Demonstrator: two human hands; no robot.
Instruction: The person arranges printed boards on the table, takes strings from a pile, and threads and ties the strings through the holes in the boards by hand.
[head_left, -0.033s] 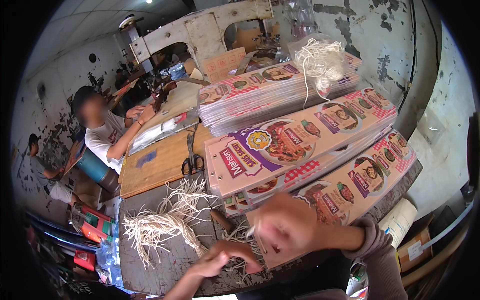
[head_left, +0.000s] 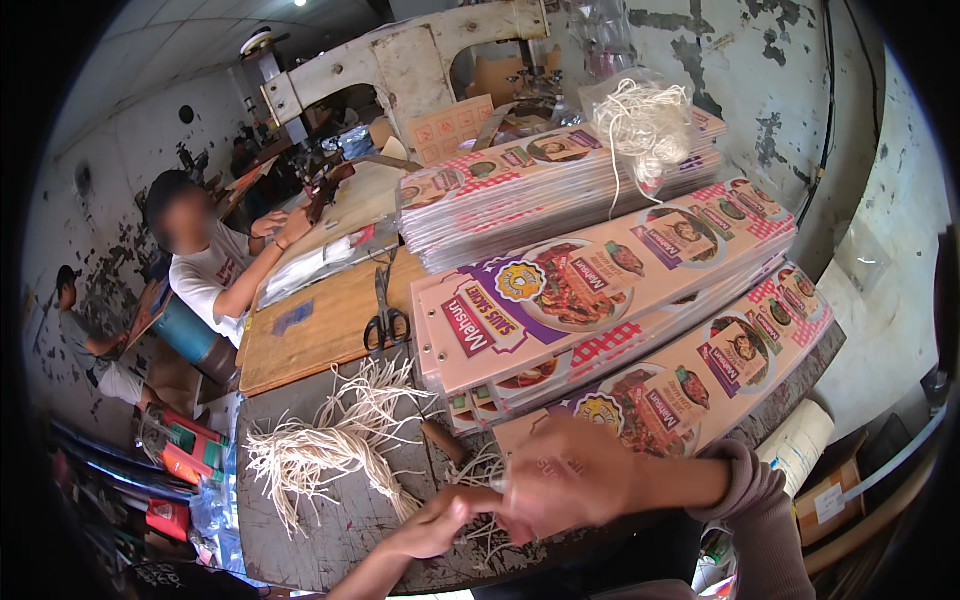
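We count one left hand (head_left: 440, 525) and one right hand (head_left: 570, 475), two together; at least two piles of printed panels (head_left: 610, 280); one pair of scissors (head_left: 384, 325); one bundle of white cords (head_left: 330, 450); one clear bag of cord (head_left: 645, 130); one wooden board (head_left: 290, 355); at least two co-workers (head_left: 215, 275).

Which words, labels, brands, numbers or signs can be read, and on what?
Wording and brands not copied; places only.
Middle stack's top board: large white lettering on dark red, legible.
Lower board: similar print, partly behind the right hand.
Far stack: mostly too small.
Brown sheet: red marks, too small.
White carton label: too small.
Co-worker's white shirt: print too small.
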